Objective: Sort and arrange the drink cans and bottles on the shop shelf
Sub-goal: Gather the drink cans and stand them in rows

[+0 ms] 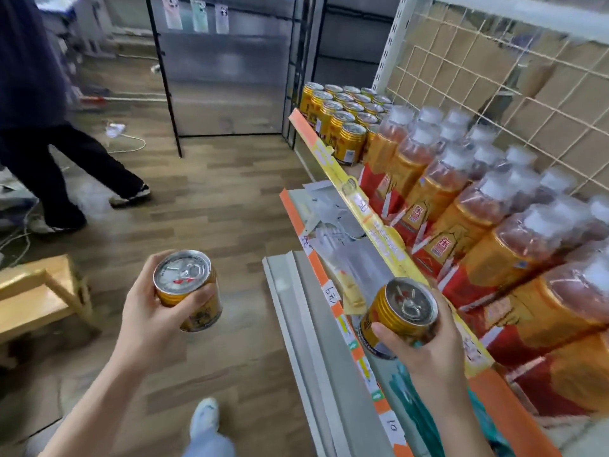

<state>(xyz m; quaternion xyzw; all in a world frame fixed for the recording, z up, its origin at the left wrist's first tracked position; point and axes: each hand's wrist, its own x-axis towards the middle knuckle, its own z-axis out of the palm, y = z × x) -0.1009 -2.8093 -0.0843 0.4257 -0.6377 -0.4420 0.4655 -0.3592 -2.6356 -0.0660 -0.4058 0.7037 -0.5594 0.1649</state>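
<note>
At the far left a second person (66,166) in dark trousers is mid-stride across the wood-look floor (204,199), and a low wooden stool (39,291) stands in the lower left corner. The left hand (155,311) holds a gold drink can (186,285) upright over the floor, fingers and thumb curled round its side, the silver pull-tab top facing up. Below it shows the wearer's pale shoe (205,417). The right hand (425,351) grips a second gold can (403,315), tilted towards the camera, just in front of the shelf's yellow price strip (379,225). On that shelf a block of matching gold cans (342,117) stands in rows at the far end, and beside them, nearer, stand rows of white-capped tea bottles (461,199) with orange and red labels. A white wire grid (494,94) backs the shelf.
</note>
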